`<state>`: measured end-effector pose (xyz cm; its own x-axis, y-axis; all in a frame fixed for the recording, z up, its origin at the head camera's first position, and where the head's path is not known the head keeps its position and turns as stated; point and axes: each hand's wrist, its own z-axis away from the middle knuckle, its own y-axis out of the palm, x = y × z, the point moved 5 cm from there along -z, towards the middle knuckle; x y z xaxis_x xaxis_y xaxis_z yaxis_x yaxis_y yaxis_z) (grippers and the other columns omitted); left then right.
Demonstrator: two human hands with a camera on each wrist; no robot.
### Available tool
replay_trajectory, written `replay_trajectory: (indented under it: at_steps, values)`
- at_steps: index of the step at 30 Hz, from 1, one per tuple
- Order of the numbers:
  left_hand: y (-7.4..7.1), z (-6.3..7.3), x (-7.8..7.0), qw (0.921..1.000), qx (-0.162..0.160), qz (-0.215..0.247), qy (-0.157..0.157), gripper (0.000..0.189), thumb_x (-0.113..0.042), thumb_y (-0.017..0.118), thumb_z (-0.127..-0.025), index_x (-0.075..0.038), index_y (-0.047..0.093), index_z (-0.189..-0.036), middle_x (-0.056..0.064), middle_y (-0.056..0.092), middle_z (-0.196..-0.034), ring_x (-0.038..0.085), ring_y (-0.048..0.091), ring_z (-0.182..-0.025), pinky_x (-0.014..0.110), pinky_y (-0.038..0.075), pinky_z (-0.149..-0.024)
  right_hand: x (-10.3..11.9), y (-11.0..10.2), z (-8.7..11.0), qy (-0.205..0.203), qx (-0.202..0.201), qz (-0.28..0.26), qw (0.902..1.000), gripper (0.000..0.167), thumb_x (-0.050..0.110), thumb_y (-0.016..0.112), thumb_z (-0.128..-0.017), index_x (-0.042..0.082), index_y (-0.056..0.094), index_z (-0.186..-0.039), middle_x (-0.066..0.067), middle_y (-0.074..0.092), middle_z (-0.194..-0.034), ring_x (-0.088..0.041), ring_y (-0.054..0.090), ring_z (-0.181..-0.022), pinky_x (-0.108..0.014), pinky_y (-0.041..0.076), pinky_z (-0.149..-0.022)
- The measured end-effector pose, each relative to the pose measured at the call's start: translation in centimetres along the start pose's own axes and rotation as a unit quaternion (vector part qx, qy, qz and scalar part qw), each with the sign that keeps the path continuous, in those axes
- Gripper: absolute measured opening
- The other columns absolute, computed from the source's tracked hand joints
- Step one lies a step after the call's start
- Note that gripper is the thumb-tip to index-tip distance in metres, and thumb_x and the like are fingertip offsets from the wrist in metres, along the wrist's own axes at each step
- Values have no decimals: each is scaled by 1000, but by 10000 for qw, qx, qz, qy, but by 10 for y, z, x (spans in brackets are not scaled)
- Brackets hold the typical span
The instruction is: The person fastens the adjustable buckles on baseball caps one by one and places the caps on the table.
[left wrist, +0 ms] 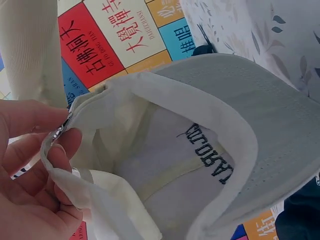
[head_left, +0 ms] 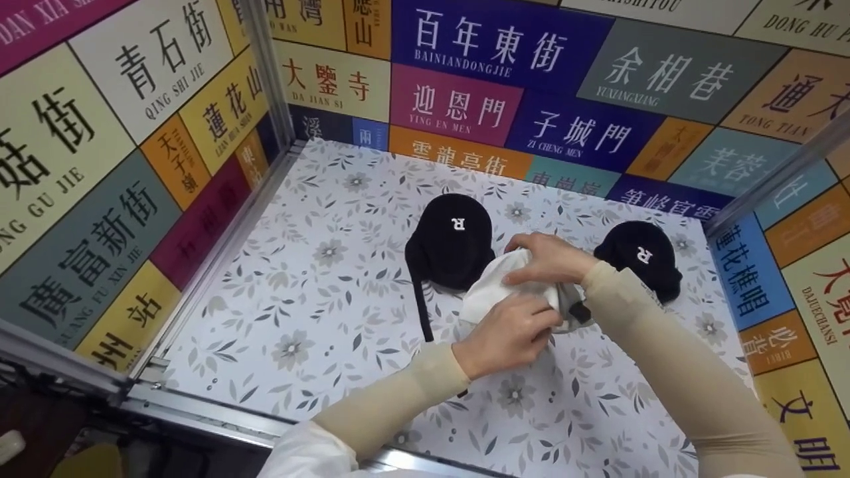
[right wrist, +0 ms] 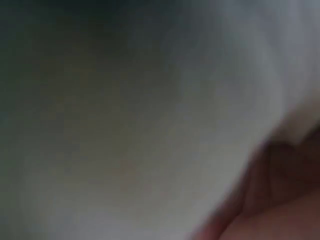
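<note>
A white baseball cap (head_left: pixel 490 282) is held in both hands above the table. My left hand (head_left: pixel 508 335) pinches the rear band near a small metal fastener, which shows in the left wrist view. There the cap's hollow inside faces the camera, with dark stitched lettering (left wrist: pixel 207 152) and a grey-looking brim (left wrist: pixel 250 95) out to the right. The right hand (head_left: pixel 554 259) grips the crown from the far side, thumb and fingers spread around the fabric. Pale blurred cloth (right wrist: pixel 140 150) fills most of the right wrist view, with part of the hand at lower right.
A black cap (head_left: pixel 455 242) with a white R lies just left of the hands, a dark strap (head_left: pixel 422 312) trailing from it. Another black cap (head_left: pixel 637 255) lies beyond the right wrist. Printed sign panels (head_left: pixel 495 43) wall in the flower-patterned tabletop (head_left: pixel 292 299).
</note>
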<state>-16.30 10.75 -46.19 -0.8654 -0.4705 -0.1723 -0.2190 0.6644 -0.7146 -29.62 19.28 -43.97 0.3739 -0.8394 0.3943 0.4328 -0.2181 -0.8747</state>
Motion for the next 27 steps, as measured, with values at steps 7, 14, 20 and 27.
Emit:
replay_trajectory:
  at_steps: [7, 14, 20, 27]
  values:
    - [-1, 0, -4, 9999, -86, -27, 85, 10, -10, 65, -87, -16, 67, -94, -4, 60, -96, 14, 58, -89, 26, 46, -85, 2, 6, 2, -153, -30, -527, 9985, 41, 22, 81, -79, 11, 71, -117, -5, 70, -105, -23, 60, -90, -38, 46, -81]
    - [-8, -1, -6, 9993, -186, -15, 330, 15, -11, 65, -85, -15, 69, -98, -2, 59, -100, 15, 55, -94, 26, 44, -90, 3, 1, 12, -306, -196, -620, 9974, 33, 16, 79, -81, 10, 73, -112, -5, 70, -102, -23, 60, -88, -39, 47, -80]
    - [-20, -4, -10, 9969, -596, 76, 509, 18, -12, 63, -87, -18, 72, -101, -2, 61, -105, 15, 56, -98, 29, 42, -87, 7, -18, 27, -797, -380, -510, 9948, 12, 10, 77, -84, 15, 71, -93, 1, 65, -82, -21, 57, -77, -38, 45, -73]
    - [-29, -3, -10, 9941, -945, 104, 528, 26, -12, 58, -88, -20, 73, -109, -2, 62, -111, 16, 56, -102, 32, 40, -84, 3, -57, 41, -684, -938, -142, 9931, 11, 12, 78, -86, 15, 69, -91, 0, 67, -87, -22, 59, -81, -41, 47, -76]
